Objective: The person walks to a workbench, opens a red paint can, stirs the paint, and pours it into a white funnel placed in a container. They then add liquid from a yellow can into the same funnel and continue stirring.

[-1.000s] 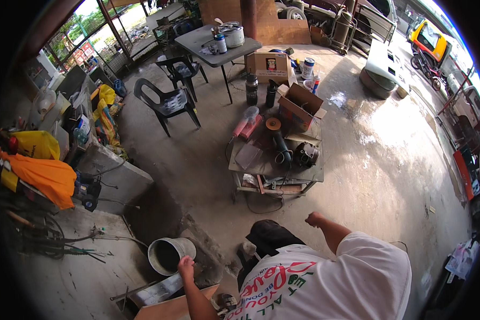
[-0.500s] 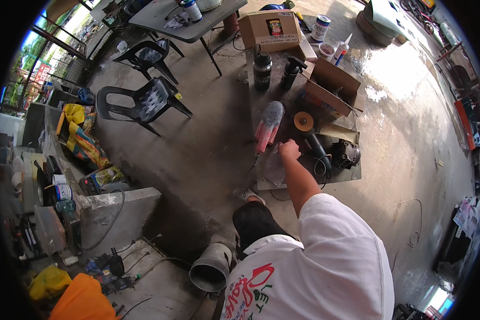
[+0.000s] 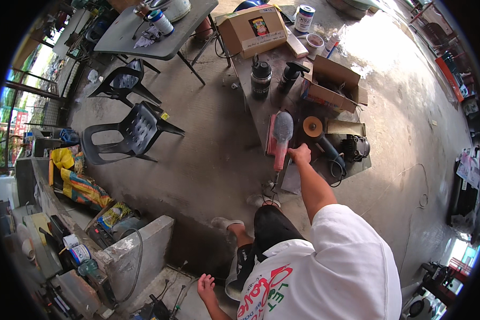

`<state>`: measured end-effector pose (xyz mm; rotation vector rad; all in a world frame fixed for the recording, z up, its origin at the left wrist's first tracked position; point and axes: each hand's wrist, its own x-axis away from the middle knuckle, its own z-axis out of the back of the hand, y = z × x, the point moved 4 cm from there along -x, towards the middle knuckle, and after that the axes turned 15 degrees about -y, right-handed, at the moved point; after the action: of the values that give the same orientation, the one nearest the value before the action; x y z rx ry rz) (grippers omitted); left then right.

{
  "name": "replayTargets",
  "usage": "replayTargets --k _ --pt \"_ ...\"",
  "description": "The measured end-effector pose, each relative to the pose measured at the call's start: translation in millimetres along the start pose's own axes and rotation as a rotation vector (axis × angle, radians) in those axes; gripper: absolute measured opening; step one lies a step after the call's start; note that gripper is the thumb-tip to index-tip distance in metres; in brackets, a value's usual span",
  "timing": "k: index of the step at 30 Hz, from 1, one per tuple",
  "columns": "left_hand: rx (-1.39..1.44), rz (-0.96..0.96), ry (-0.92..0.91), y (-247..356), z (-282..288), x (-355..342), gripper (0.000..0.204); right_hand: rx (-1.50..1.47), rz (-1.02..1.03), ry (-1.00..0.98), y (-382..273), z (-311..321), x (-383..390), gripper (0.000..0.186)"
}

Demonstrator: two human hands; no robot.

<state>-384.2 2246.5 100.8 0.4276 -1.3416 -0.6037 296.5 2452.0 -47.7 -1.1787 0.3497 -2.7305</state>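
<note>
My right hand (image 3: 300, 154), fingers curled closed, is at the red handle end of a grey-topped power sander (image 3: 283, 127) lying on the low table (image 3: 253, 109). Whatever is in those fingers, if anything, is hidden. A pale thin sheet (image 3: 291, 180) lies by the table's near edge, below that hand. To the hand's right is an angle grinder (image 3: 325, 143) with a tan disc, beside a dark motor-like part (image 3: 356, 148). Low at my left side, my left hand (image 3: 206, 288) hangs with its fingers apart, holding nothing.
Farther along the table stand a black bottle (image 3: 261, 79), a black spray bottle (image 3: 290, 77), an open carton (image 3: 333, 85), a larger cardboard box (image 3: 253, 32) and a can (image 3: 304, 20). Black plastic chairs (image 3: 136, 130) stand left. A low concrete wall (image 3: 138, 256) is near left.
My left hand has come into view at the lower left. The whole view has turned, and my right hand now appears closer to the sander's handle.
</note>
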Motion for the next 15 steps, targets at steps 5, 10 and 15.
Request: replayTargets --k 5,10,15 --pt "-0.277 0.0 -0.277 22.0 0.1 -56.4 0.034 -0.372 0.101 -0.034 37.5 -1.4 -40.6 0.037" --pt "-0.547 -0.027 -0.596 25.1 -16.8 -122.8 0.027 -1.041 0.006 -0.291 77.6 -12.5 -9.5 0.022" --pt "-0.558 -0.028 -0.637 108.1 -86.3 -178.1 0.02 -1.057 0.354 -0.269 78.7 13.1 155.5 0.027"
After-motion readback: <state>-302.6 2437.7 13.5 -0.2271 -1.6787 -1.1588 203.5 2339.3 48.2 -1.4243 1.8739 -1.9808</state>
